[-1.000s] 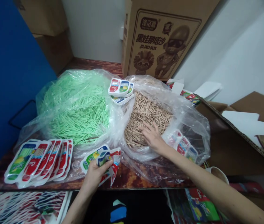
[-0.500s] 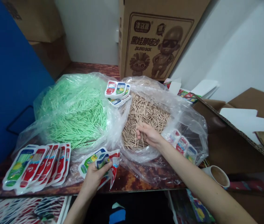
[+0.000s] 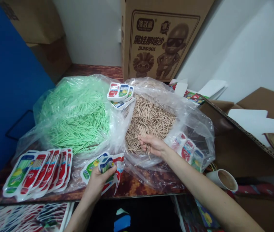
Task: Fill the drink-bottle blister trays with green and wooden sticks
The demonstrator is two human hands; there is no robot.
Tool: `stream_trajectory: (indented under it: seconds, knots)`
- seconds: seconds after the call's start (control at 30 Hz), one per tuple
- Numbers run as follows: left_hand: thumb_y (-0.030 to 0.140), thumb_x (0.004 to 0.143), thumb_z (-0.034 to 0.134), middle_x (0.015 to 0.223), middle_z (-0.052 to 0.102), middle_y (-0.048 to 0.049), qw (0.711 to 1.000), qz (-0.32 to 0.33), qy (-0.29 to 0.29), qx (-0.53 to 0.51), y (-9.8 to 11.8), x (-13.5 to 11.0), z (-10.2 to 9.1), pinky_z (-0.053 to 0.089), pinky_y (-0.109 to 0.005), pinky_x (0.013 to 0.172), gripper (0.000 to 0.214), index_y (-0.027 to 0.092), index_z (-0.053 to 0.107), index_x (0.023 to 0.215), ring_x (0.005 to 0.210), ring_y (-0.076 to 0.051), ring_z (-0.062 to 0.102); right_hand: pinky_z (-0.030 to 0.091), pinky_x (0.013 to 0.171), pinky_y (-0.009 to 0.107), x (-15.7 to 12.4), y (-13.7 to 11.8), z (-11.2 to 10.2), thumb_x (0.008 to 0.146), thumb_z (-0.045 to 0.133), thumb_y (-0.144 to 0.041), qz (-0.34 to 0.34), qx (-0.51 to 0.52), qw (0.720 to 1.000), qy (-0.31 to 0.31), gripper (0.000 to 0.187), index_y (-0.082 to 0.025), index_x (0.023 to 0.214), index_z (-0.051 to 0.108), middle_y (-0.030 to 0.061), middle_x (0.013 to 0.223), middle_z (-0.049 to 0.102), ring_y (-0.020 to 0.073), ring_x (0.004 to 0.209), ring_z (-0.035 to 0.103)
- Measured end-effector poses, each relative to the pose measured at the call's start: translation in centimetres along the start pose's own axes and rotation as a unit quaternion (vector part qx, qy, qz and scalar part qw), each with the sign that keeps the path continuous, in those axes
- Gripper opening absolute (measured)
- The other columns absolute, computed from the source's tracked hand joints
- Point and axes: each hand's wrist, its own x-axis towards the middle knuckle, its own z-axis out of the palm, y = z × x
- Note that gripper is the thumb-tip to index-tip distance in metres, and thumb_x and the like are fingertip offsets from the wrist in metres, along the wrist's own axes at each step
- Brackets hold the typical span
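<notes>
With its grip curled tight, the right hand [image 3: 152,145] is pinching a few brown sticks [image 3: 142,132] over their open plastic bag [image 3: 192,112], while the left hand [image 3: 97,180] is narrowly clasping a bent printed packet [image 3: 119,161], apparently steadying it. Green sticks [image 3: 79,127] are lying alongside, seemingly bagged apart by color; overlapping packets [image 3: 37,170] are fanning across the surface [image 3: 137,185].

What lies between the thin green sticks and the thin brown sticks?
In the head view: crumpled clear plastic bagging, with white-edged red-and-blue printed packets toward the far side.
</notes>
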Motion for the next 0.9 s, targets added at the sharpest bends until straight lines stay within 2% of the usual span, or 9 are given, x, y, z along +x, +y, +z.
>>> stream_trajectory:
  seconds: [0.13, 0.23, 0.27, 0.33, 0.43, 0.53, 0.67, 0.83, 0.9]
  knots:
    - [0.035, 0.057, 0.083, 0.061, 0.067, 0.0002, 1.0, -0.004, -0.002, -0.007, 0.0, -0.1, -0.1, 0.051, -0.026, 0.058, 0.03, 0.014, 0.067, 0.069, 0.054, -0.015, 0.062, 0.043, 0.05, 0.019, 0.0, -0.5, -0.3, 0.07, 0.075, -0.032, -0.057, -0.012, 0.998, 0.036, 0.027, -0.017, 0.082, 0.055, -0.0062, 0.062, 0.057, 0.0059, 0.048, 0.049]
    - [0.034, 0.057, 0.084, 0.064, 0.068, 0.0004, 1.0, -0.004, 0.002, -0.013, 0.0, -0.1, -0.3, 0.051, -0.025, 0.06, 0.029, 0.014, 0.068, 0.07, 0.056, -0.014, 0.063, 0.036, 0.045, 0.019, -1.1, -1.2, -0.2, 0.077, 0.067, -0.034, -0.091, -0.154, 0.984, 0.018, 0.021, -0.018, 0.082, 0.054, -0.0053, 0.06, 0.057, 0.0072, 0.046, 0.046]
    - [0.033, 0.057, 0.084, 0.064, 0.069, 0.0003, 1.0, -0.005, 0.003, -0.014, -0.1, -0.1, -0.4, 0.051, -0.025, 0.06, 0.029, 0.014, 0.068, 0.07, 0.056, -0.014, 0.063, 0.034, 0.046, 0.02, -1.7, -1.3, 0.0, 0.081, 0.063, -0.034, -0.105, -0.238, 0.965, 0.0, 0.018, -0.018, 0.08, 0.054, -0.005, 0.06, 0.055, 0.0078, 0.047, 0.045]
    - [0.032, 0.056, 0.084, 0.065, 0.069, 0.0, 1.0, -0.009, 0.006, -0.016, -0.2, 0.0, -0.5, 0.052, -0.026, 0.06, 0.029, 0.014, 0.068, 0.072, 0.056, -0.015, 0.063, 0.036, 0.052, 0.022, -2.9, -1.2, 0.3, 0.088, 0.053, -0.031, -0.133, -0.409, 0.902, -0.04, 0.018, -0.019, 0.075, 0.051, -0.0043, 0.063, 0.053, 0.0099, 0.054, 0.046]
    - [0.031, 0.055, 0.084, 0.063, 0.069, -0.0001, 1.0, -0.018, 0.012, -0.017, -0.5, 0.0, -0.6, 0.052, -0.027, 0.058, 0.029, 0.014, 0.068, 0.072, 0.055, -0.016, 0.063, 0.039, 0.063, 0.025, -4.0, 0.0, 0.5, 0.091, 0.044, -0.02, -0.155, -0.561, 0.811, -0.062, 0.019, -0.019, 0.073, 0.047, -0.0026, 0.071, 0.051, 0.0133, 0.067, 0.05]
    - [0.031, 0.056, 0.084, 0.063, 0.069, -0.0001, 1.0, -0.019, 0.01, -0.017, -0.5, -0.2, -0.4, 0.052, -0.026, 0.058, 0.028, 0.014, 0.068, 0.071, 0.055, -0.015, 0.063, 0.038, 0.067, 0.027, -4.1, 1.7, 0.2, 0.089, 0.043, -0.013, -0.169, -0.639, 0.749, -0.043, 0.015, -0.019, 0.076, 0.046, 0.0, 0.08, 0.051, 0.0153, 0.074, 0.049]
    - [0.031, 0.055, 0.084, 0.065, 0.07, 0.0001, 1.0, -0.005, 0.004, -0.021, -0.3, -0.5, -0.3, 0.052, -0.025, 0.06, 0.028, 0.015, 0.069, 0.071, 0.058, -0.016, 0.065, 0.037, 0.069, 0.028, -3.9, 3.1, -0.3, 0.091, 0.039, -0.009, -0.2, -0.699, 0.686, -0.006, 0.017, -0.018, 0.08, 0.049, 0.0025, 0.084, 0.05, 0.0164, 0.077, 0.047]
    - [0.029, 0.053, 0.085, 0.064, 0.071, 0.0005, 0.999, -0.017, 0.013, -0.039, -0.3, -0.4, -0.5, 0.053, -0.024, 0.058, 0.028, 0.015, 0.069, 0.072, 0.055, -0.014, 0.064, 0.037, 0.073, 0.03, -4.5, 4.0, -0.1, 0.093, 0.039, -0.008, -0.246, -0.786, 0.567, 0.004, 0.018, -0.017, 0.09, 0.054, 0.0065, 0.092, 0.052, 0.0193, 0.085, 0.045]
    - [0.029, 0.053, 0.086, 0.065, 0.072, 0.0002, 0.999, -0.018, 0.01, -0.042, -0.4, -0.4, -0.6, 0.053, -0.024, 0.059, 0.029, 0.015, 0.07, 0.073, 0.056, -0.015, 0.065, 0.037, 0.075, 0.032, -4.7, 4.4, 0.0, 0.094, 0.041, -0.01, -0.26, -0.806, 0.532, -0.007, 0.016, -0.016, 0.092, 0.055, 0.0078, 0.093, 0.053, 0.0207, 0.087, 0.043]
